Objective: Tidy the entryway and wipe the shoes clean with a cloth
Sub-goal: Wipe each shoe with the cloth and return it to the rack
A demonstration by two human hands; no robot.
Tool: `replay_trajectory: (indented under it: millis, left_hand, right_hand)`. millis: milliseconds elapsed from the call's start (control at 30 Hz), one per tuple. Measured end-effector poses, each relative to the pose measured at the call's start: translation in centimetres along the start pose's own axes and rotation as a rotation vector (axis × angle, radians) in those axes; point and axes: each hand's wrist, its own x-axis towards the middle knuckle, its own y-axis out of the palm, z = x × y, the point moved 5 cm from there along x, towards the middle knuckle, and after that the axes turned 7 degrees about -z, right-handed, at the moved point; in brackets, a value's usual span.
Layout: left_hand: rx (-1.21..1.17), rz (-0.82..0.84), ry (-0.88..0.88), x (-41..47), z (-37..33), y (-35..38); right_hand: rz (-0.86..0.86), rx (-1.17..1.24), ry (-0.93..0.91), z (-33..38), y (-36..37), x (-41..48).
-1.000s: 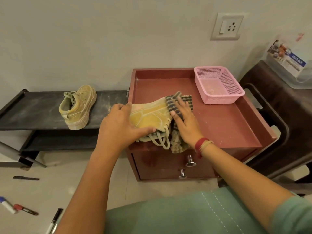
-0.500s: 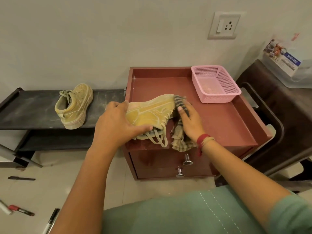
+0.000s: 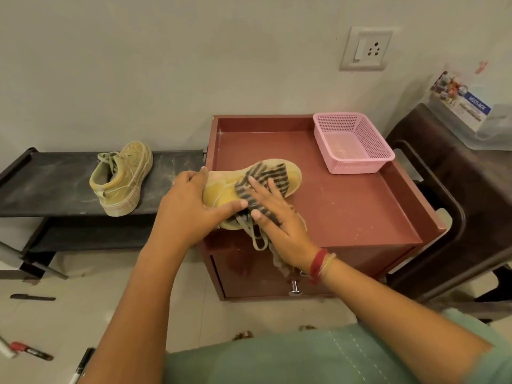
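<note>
Yellow shoe (image 3: 221, 195) lies on its side at the front-left edge of the red cabinet (image 3: 346, 212). Left grip (image 3: 191, 209) clasps its heel; right grip (image 3: 273, 220), fingers flat, presses the striped cloth (image 3: 266, 176) onto the upper. Probably light, soft-sided, firmer at the sole: best held by the heel, clear of loose laces (image 3: 259, 242).
</note>
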Motion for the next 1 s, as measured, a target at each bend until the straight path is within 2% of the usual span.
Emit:
replay_trajectory:
  millis: [67, 167, 200, 300, 333, 367, 433, 500, 600, 633, 767, 900, 1000]
  left_hand:
    - [0.012, 0.012, 0.006, 0.1, 0.1, 0.0]
    - [0.022, 0.01, 0.002, 0.1, 0.1, -0.1]
    - [0.02, 0.014, -0.001, 0.1, 0.1, -0.1]
    - [0.014, 0.029, -0.001, 0.1, 0.2, -0.1]
    - [0.019, 0.028, 0.003, 0.1, 0.2, -0.1]
    - [0.033, 0.028, 0.007, 0.1, 0.1, 0.0]
    - [0.058, 0.025, 0.008, 0.1, 0.1, 0.0]
    - [0.057, 0.028, -0.002, 0.2, 0.2, 0.0]
    - [0.056, 0.035, 0.003, 0.3, 0.2, 0.0]
    - [0.061, 0.035, 0.008, 0.4, 0.1, 0.0]
    - [0.056, 0.028, 0.005, 0.6, 0.1, -0.2]
    - [0.05, 0.037, 0.005, 0.4, 0.2, -0.1]
    - [0.063, 0.032, 0.009, 0.4, 0.1, -0.1]
  right_hand:
    - [-0.053, -0.004, 0.018, -1.4, -1.4, 1.2]
    - [-0.204, -0.032, 0.246, -3.1, -3.7, 2.8]
    - [-0.184, -0.039, 0.236, -2.7, -3.2, 2.5]
    - [0.012, -0.012, -0.009, -0.3, -0.1, 0.0]
    - [0.03, -0.02, -0.047, -0.5, -0.1, -0.1]
    - [-0.006, -0.045, -0.027, -1.5, -0.9, 0.6]
    - [-0.155, -0.066, 0.143, -2.9, -3.0, 2.1]
    - [-0.183, -0.047, 0.238, -2.9, -3.2, 2.0]
    - [0.001, 0.007, 0.044, -0.5, -0.9, 0.0]
    - [0.011, 0.035, 0.035, -0.6, -1.1, 0.0]
    - [-0.17, -0.007, 0.256, -2.4, -3.7, 1.9]
    - [0.01, 0.019, 0.059, -0.9, -1.2, 0.3]
    - [-0.18, 0.056, 0.242, -2.7, -3.3, 1.8]
